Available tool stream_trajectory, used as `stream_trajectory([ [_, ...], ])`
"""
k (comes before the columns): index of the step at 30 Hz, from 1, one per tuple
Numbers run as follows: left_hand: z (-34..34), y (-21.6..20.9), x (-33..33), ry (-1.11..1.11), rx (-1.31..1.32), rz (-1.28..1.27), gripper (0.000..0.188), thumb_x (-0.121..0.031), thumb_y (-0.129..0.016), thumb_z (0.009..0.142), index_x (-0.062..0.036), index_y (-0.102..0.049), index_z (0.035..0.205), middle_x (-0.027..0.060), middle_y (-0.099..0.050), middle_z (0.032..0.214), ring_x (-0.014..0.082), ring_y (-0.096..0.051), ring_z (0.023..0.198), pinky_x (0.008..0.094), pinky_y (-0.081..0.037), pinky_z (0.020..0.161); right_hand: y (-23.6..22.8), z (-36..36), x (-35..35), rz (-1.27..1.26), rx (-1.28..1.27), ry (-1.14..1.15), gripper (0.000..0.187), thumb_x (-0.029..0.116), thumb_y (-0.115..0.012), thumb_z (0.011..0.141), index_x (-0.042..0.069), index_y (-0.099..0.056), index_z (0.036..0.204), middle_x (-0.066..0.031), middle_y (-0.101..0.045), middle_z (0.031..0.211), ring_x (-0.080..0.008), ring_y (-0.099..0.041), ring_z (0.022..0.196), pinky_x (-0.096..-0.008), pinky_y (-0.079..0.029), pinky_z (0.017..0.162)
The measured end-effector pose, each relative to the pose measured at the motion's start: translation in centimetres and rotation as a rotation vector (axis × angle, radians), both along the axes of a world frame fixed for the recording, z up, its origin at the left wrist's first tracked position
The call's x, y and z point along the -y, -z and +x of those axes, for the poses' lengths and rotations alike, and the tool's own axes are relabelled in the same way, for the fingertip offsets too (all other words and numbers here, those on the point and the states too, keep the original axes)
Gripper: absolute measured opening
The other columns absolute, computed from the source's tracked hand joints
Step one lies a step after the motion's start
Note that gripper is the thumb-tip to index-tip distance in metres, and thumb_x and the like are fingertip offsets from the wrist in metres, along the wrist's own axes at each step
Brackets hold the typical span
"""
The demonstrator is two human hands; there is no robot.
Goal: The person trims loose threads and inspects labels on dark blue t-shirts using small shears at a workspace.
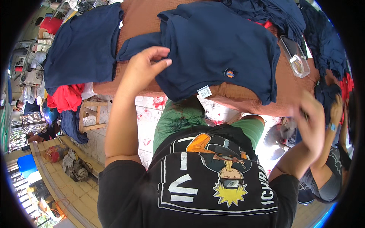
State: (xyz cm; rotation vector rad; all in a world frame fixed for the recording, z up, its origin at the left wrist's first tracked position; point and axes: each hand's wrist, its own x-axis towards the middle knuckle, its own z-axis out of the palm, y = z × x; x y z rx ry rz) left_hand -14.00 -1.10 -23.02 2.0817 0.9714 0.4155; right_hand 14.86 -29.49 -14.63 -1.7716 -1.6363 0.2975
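A navy blue shirt (216,45) lies spread on the brown cloth-covered table (137,17) in front of me. One sleeve (141,42) sticks out to its left. Near its lower edge are a small round orange-and-blue patch (229,73) and a white barcode tag (204,92). My left hand (146,68) is over the shirt's left side by that sleeve, thumb and forefinger apart, with nothing seen between them; whether it touches the cloth I cannot tell. Off the table's near right edge, my right hand (310,114) is raised and smeared by motion, its fingers unclear.
Another navy garment (83,45) lies at the table's left, with red cloth (66,98) below it. A clear plastic box (300,66) with a tape roll sits at the right. More navy garments are heaped at the back right. A co-worker's hand (335,110) is close on the right. A wooden stool (91,112) stands lower left.
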Motion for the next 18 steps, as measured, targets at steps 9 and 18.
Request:
stream_trajectory([
  [9, -0.3, 1.7, 3.3, -0.1, -0.382, 0.336, 0.035, -0.019, -0.077, 0.076, -0.0011, -0.067, 0.105, 0.0147, -0.068, 0.102, 0.0289, -0.065, 0.095, 0.0396, -0.051, 0.082, 11.7, 5.5, -2.2, -0.611, 0.223, 0.527, 0.042, 0.034, -0.075, 0.079, -0.005, -0.061, 0.071, -0.0203, -0.061, 0.063, -0.0332, -0.061, 0.06, -0.0426, -0.046, 0.06],
  [18, -4.6, -12.5, -1.5, 0.502, 0.959, -0.163, 0.054, -0.042, -0.068, 0.081, 0.0032, -0.056, 0.107, 0.0052, -0.058, 0.088, 0.0236, -0.056, 0.083, 0.0425, -0.036, 0.102, 1.6, 7.5, 4.9, 0.314, -0.815, -0.125, 0.025, 0.02, -0.074, 0.077, 0.001, -0.059, 0.084, -0.0106, -0.067, 0.09, -0.0158, -0.061, 0.079, -0.0345, -0.048, 0.072],
])
